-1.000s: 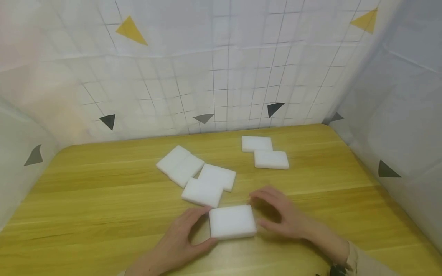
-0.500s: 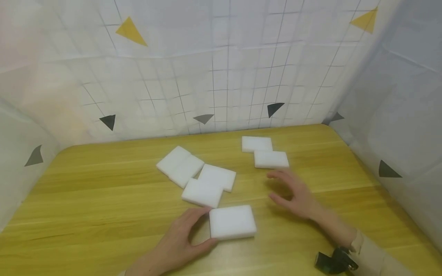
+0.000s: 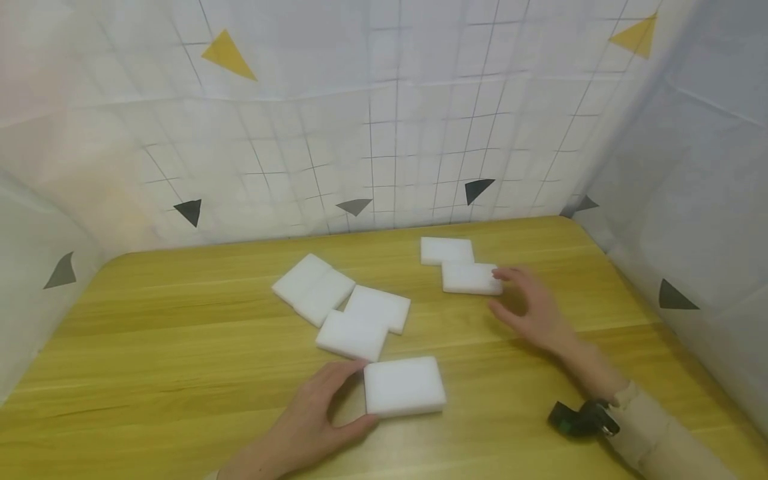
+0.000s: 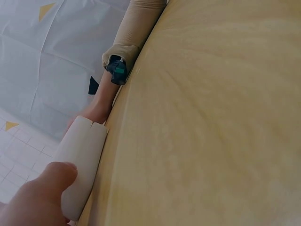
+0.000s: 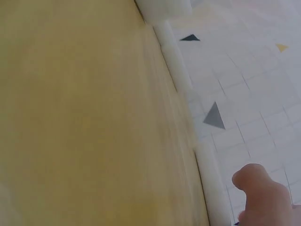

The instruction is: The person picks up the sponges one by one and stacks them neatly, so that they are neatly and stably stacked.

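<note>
My left hand (image 3: 309, 413) pinches the left end of a thick white sponge block (image 3: 405, 387) lying flat near the front middle of the table. A notch at the block's far end (image 4: 93, 124) shows in the left wrist view, as if two pieces are stacked. My right hand (image 3: 534, 313) is at the right end of a thinner white sponge (image 3: 471, 279). Its fingertips overlap that sponge's top in the head view, while the thumb is spread away from its front edge. Whether the fingertips touch it, I cannot tell. Another white sponge (image 3: 447, 250) lies against it behind.
Two overlapping white sponges (image 3: 312, 288) lie left of middle on the wooden table (image 3: 150, 347). Beside them are two more, a back one (image 3: 379, 307) and a front one (image 3: 351, 335), which nearly meets the thick block. A patterned cloth (image 3: 336, 120) hangs behind.
My right hand has left the right side of the thick block and moved back and right to the thinner sponge. My left hand and the sponges have stayed put.
</note>
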`<act>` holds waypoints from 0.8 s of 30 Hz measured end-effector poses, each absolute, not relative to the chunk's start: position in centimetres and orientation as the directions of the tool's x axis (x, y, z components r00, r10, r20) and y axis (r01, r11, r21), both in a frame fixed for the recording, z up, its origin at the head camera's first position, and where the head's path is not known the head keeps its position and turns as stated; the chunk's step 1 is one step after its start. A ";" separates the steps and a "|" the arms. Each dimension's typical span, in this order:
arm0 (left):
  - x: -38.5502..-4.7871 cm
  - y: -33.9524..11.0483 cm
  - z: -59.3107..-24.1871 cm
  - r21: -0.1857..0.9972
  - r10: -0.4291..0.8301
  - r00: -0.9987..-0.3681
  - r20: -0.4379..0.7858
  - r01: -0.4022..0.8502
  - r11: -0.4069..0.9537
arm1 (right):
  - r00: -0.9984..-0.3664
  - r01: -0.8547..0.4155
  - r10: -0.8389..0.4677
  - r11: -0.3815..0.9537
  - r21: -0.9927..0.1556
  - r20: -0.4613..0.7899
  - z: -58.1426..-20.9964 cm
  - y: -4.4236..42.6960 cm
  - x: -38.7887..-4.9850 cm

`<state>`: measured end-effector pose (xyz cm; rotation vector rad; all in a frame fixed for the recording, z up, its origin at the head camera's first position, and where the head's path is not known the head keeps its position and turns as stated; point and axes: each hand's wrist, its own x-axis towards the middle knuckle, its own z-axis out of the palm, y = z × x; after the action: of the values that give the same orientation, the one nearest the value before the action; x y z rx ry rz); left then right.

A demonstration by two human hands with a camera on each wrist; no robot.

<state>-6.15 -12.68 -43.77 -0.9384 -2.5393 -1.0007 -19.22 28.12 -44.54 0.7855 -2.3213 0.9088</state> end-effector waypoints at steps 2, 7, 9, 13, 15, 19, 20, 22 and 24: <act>-6.2 -12.7 -43.8 0.516 0.475 -0.758 0.447 0.652 0.555 | -0.715 -0.650 -0.304 0.620 -0.439 0.630 -44.6 28.6 -19.7; -6.1 -12.7 -43.8 0.518 0.475 -0.759 0.445 0.651 0.555 | -0.794 -0.561 -0.264 0.667 -0.490 0.548 -44.3 29.3 -20.2; -6.1 -12.7 -43.7 0.523 0.476 -0.763 0.436 0.646 0.556 | -0.821 -0.526 -0.254 0.683 -0.507 0.511 -44.1 29.4 -20.3; -6.1 -12.7 -43.7 0.529 0.477 -0.768 0.427 0.640 0.558 | -0.848 -0.493 -0.252 0.700 -0.517 0.466 -43.9 29.7 -20.6; -6.1 -12.8 -43.7 0.532 0.477 -0.771 0.422 0.636 0.558 | -0.858 -0.480 -0.259 0.712 -0.512 0.443 -43.8 29.7 -20.7; -6.2 -12.8 -43.7 0.533 0.474 -0.775 0.418 0.632 0.563 | -0.882 -0.449 -0.278 0.738 -0.503 0.379 -43.8 29.8 -20.8; -6.2 -12.8 -43.8 0.532 0.474 -0.776 0.416 0.631 0.565 | -0.888 -0.441 -0.280 0.743 -0.504 0.364 -43.8 29.8 -20.9; -6.2 -12.8 -43.8 0.536 0.472 -0.779 0.412 0.626 0.566 | -0.896 -0.431 -0.286 0.749 -0.504 0.340 -43.9 29.8 -20.9; -6.2 -12.8 -43.8 0.548 0.471 -0.788 0.397 0.615 0.567 | -0.897 -0.432 -0.296 0.748 -0.503 0.329 -44.0 29.8 -20.9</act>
<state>-6.17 -12.75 -43.77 -0.9107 -2.5932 -1.0262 -20.90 29.84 -43.98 0.5753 -2.7196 0.8656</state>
